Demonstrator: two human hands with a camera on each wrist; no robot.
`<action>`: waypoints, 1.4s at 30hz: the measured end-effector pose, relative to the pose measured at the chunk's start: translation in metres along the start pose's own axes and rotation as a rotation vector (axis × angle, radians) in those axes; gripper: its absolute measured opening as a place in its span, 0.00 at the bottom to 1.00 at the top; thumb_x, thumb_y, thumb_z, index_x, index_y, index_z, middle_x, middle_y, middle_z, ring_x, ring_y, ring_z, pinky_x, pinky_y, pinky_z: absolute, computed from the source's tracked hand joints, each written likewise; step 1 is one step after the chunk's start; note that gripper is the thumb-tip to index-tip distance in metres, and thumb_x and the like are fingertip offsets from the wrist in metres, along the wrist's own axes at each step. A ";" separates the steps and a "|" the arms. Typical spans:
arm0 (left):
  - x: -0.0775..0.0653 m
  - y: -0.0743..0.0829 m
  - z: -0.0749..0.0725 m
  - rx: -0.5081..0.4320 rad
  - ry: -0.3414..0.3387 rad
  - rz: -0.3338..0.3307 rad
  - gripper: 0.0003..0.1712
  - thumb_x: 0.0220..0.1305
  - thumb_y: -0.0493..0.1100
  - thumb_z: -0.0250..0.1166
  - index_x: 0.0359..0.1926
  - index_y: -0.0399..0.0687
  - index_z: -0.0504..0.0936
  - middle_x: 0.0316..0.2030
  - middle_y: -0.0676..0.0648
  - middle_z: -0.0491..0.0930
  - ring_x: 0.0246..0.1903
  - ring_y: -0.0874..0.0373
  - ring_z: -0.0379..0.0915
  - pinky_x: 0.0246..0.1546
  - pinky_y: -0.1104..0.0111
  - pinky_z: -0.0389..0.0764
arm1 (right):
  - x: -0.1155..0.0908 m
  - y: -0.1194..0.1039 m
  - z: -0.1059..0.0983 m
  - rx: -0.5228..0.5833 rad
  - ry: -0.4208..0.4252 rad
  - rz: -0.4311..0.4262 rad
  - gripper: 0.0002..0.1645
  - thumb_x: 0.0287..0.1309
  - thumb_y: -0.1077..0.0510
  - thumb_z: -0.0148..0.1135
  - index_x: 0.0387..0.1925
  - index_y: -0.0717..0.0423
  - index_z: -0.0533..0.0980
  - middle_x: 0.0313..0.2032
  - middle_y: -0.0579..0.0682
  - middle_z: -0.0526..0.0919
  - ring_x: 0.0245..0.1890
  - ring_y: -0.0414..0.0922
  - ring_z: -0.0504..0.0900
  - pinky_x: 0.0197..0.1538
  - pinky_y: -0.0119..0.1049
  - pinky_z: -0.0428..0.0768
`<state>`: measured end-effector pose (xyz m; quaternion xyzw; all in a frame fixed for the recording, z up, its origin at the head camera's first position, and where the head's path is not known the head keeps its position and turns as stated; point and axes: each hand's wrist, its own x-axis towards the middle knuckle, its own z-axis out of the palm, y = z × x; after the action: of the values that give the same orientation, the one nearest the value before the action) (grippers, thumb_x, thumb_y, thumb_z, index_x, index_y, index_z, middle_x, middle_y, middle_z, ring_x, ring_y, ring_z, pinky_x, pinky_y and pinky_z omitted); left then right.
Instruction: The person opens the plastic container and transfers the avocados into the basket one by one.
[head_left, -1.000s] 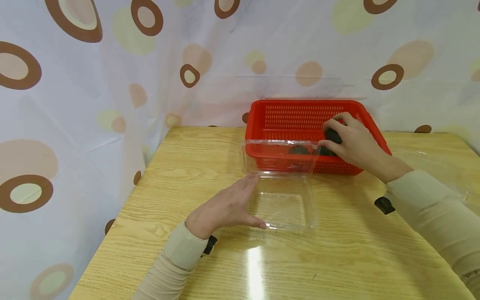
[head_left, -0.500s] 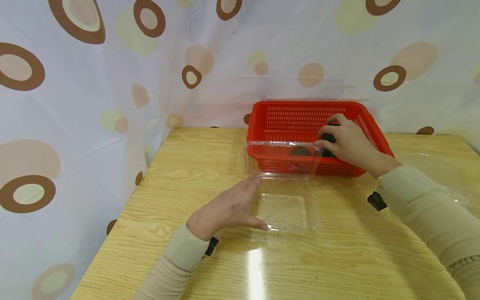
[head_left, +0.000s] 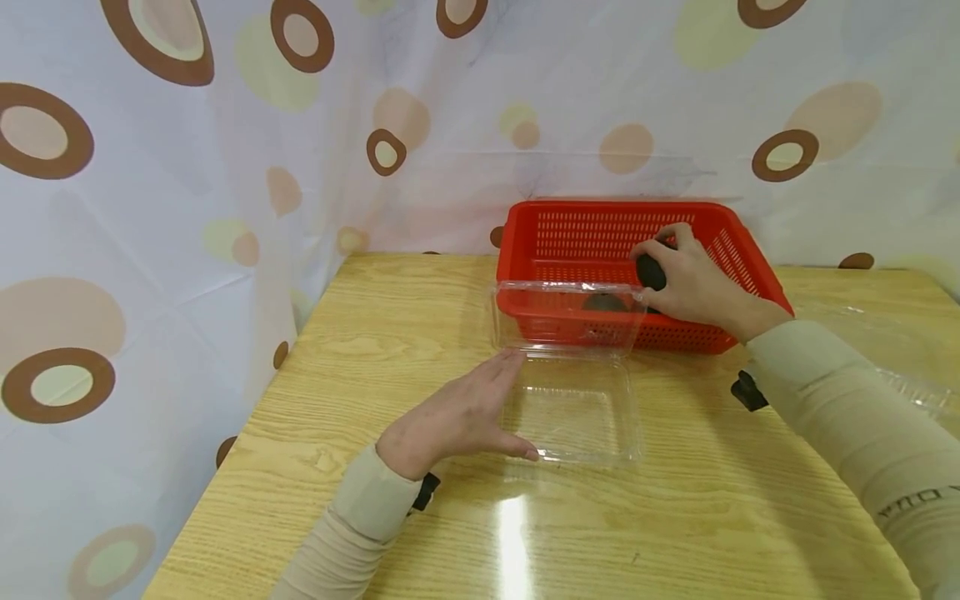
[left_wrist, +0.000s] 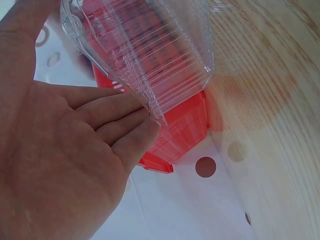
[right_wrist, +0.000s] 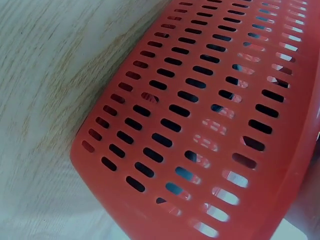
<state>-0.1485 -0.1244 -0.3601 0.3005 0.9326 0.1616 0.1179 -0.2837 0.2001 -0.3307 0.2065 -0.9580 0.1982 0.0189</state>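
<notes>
My right hand (head_left: 693, 279) holds a dark, oval avocado (head_left: 650, 272) over the right part of a red plastic basket (head_left: 517, 242), fingers and thumb around it. Another dark avocado (head_left: 604, 303) lies in the basket, seen through a raised clear lid. That lid belongs to a hinged clear plastic container (head_left: 630, 417) standing in front of the basket. Beside its left edge is my left hand (head_left: 457, 417), fingers straight and thumb spread toward the front edge. In the left wrist view, the fingertips (left_wrist: 145, 127) meet the container's edge. The basket's slotted wall (right_wrist: 165, 110) fills most of the right wrist view.
Another clear plastic piece (head_left: 907, 358) lies at the right of the wooden table (head_left: 337, 375), partly behind my right sleeve (head_left: 847, 417). A patterned white cloth (head_left: 450, 183) hangs behind the basket and along the left side.
My right hand has shifted slightly left within the basket, keeping hold of the avocado, which shows more fully now. The left hand and the container stay in place.
</notes>
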 end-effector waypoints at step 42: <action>0.001 0.010 -0.001 0.035 -0.013 -0.002 0.71 0.49 0.71 0.70 0.79 0.41 0.41 0.79 0.44 0.43 0.79 0.53 0.39 0.77 0.63 0.50 | 0.026 0.021 0.019 -0.035 -0.142 -0.151 0.34 0.63 0.62 0.58 0.68 0.69 0.61 0.64 0.75 0.62 0.60 0.71 0.68 0.59 0.68 0.70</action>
<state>-0.1447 -0.1167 -0.3554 0.3026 0.9348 0.1431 0.1189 -0.3156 0.2004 -0.3529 0.2915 -0.9419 0.1641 -0.0306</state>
